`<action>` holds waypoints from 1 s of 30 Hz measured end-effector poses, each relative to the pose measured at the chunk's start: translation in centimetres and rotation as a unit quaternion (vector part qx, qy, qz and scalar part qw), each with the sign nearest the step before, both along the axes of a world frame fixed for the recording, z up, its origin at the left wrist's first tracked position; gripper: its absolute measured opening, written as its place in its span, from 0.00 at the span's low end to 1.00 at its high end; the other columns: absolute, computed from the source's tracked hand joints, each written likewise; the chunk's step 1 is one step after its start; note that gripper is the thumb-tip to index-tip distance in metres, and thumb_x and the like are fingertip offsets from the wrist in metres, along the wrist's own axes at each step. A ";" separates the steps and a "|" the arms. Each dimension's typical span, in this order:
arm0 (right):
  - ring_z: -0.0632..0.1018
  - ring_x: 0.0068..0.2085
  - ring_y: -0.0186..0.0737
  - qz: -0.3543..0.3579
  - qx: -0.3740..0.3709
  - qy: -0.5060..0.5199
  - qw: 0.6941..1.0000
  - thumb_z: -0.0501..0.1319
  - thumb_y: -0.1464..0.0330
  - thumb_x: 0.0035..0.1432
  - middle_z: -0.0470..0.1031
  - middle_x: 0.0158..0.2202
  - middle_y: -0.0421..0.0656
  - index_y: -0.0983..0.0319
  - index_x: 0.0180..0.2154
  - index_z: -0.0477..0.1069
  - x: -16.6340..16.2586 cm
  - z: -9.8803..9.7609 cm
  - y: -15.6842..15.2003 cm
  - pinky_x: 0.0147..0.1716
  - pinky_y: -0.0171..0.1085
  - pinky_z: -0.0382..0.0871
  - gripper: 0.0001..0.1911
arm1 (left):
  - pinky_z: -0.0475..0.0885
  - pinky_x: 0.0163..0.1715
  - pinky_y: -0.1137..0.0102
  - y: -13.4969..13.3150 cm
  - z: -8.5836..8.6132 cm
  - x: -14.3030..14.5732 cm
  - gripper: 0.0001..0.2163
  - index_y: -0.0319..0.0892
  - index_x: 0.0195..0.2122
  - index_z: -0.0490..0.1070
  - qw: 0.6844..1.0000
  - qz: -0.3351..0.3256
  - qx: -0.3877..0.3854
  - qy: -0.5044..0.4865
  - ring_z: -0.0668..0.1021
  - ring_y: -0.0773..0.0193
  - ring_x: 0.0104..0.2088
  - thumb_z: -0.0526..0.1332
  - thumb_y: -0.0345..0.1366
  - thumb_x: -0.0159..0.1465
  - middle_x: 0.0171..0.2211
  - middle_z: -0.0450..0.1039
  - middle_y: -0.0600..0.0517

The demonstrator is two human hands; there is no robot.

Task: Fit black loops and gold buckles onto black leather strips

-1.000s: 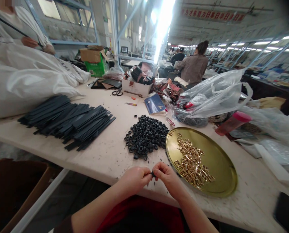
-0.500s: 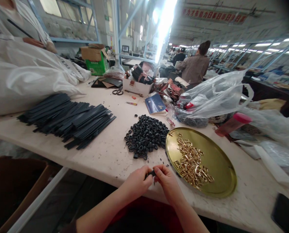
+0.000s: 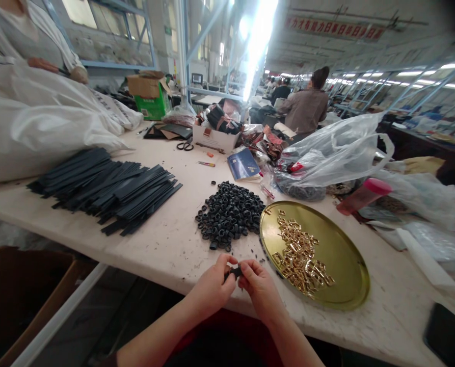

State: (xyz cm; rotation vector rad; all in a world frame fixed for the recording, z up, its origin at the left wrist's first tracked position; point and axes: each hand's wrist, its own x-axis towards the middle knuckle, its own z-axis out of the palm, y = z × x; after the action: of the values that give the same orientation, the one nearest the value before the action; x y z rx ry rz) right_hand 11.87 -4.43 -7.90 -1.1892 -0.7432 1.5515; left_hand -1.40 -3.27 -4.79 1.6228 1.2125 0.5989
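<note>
Close to the table's front edge, my left hand (image 3: 215, 281) and my right hand (image 3: 258, 285) meet around a small black strap piece (image 3: 235, 272). Fingers of both hands are closed on it, and they hide much of its shape. Just beyond them lies a heap of small black loops (image 3: 233, 211). To the right, a round gold tray (image 3: 345, 255) carries a scatter of shiny gold buckles (image 3: 299, 252). Many flat black strips (image 3: 108, 188) lie in a pile on the left of the table.
A blue booklet (image 3: 244, 164), scissors (image 3: 185, 146) and a white box (image 3: 215, 138) sit farther back. Clear plastic bags (image 3: 330, 153) and a pink-capped bottle (image 3: 365, 195) are at right, a phone (image 3: 447, 334) at the near right. A person stands behind a white sack (image 3: 47, 122).
My left fingers have lifted and spread a little around the black strap piece, showing more of it. At far left, the other person's hands have shifted slightly.
</note>
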 end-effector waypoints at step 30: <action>0.71 0.35 0.35 0.156 -0.084 0.218 0.960 0.61 0.61 0.51 0.72 0.37 0.45 0.62 0.38 0.72 -0.1 1.5 -1.6 0.34 0.34 0.64 0.14 | 0.62 0.23 0.74 0.3 0.2 -1.5 0.20 0.41 0.50 0.56 0.997 -0.005 -0.054 0.046 0.72 0.65 0.22 0.54 0.39 0.57 0.23 0.70 0.55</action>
State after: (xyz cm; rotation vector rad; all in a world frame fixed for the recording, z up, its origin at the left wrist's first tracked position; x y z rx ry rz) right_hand 11.77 -6.02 -6.36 -0.8239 -0.5270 2.0849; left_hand -2.86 -3.01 -4.61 1.5786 1.2825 0.4481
